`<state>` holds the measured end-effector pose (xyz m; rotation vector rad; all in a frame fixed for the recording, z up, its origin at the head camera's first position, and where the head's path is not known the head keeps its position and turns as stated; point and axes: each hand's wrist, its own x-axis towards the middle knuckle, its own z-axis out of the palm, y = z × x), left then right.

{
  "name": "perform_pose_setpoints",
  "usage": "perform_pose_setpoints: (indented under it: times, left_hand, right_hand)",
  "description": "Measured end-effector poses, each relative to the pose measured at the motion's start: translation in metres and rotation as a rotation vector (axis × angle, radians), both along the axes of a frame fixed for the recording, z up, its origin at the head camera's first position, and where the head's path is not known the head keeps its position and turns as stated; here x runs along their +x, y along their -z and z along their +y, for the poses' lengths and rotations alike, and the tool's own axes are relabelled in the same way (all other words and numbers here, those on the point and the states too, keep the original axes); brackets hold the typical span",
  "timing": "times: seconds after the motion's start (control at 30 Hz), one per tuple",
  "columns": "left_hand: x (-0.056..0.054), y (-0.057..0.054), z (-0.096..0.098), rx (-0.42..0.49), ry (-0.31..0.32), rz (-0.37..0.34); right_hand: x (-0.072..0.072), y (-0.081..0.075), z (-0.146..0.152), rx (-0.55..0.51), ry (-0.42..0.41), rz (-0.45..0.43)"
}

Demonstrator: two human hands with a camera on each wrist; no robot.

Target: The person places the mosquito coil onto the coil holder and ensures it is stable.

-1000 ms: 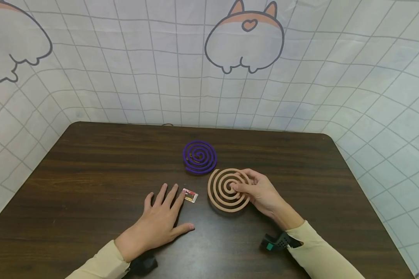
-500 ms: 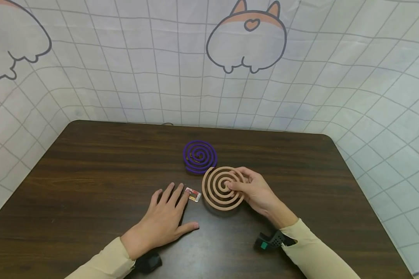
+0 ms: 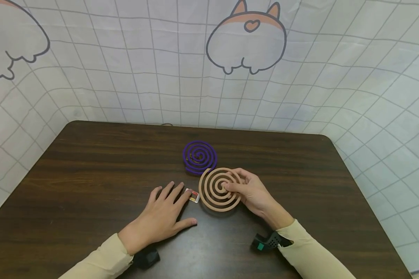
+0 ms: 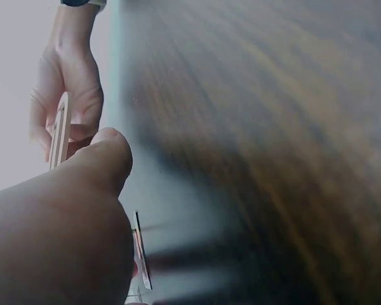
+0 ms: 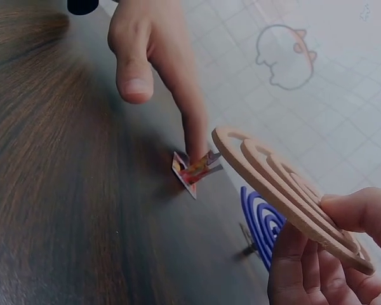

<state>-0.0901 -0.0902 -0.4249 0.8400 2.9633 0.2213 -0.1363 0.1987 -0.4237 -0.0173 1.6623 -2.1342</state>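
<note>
My right hand (image 3: 253,193) pinches a tan mosquito coil (image 3: 200,190) between thumb and fingers, holding it nearly face-on to the head camera. The right wrist view shows the coil tilted, its outer end pointing toward a small printed metal coil stand (image 5: 184,175). That stand (image 3: 194,196) lies on the table with narrow tabs bent upward. My left hand (image 3: 162,217) is spread low over the table, a fingertip on the stand's near side. Behind the tan coil, a purple mosquito coil (image 3: 198,154) sits raised, with gold-brown bits showing beneath its rings.
The dark wood-grain table (image 3: 101,162) spans the space under both hands. A white gridded curtain (image 3: 181,93) with cartoon corgi prints hangs along its far edge and sides. Black camera mounts (image 3: 270,241) are strapped under both wrists.
My right hand has brought the tan coil leftward, closer to the stand and overlapping the purple coil's lower edge in view. The left hand has shifted slightly right, its fingertip staying at the stand.
</note>
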Motion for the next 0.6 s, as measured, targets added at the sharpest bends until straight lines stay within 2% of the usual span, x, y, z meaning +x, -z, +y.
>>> perform_pose_setpoints:
  times: [0.1, 0.6]
  left_hand:
    - [-0.001, 0.002, 0.0, -0.003, -0.001, 0.006]
    - [0.002, 0.005, 0.002, -0.025, -0.009, -0.055]
  right_hand:
    - [0.0, 0.001, -0.001, -0.003, -0.003, -0.006]
    - [0.0, 0.004, -0.015, -0.001, -0.023, -0.002]
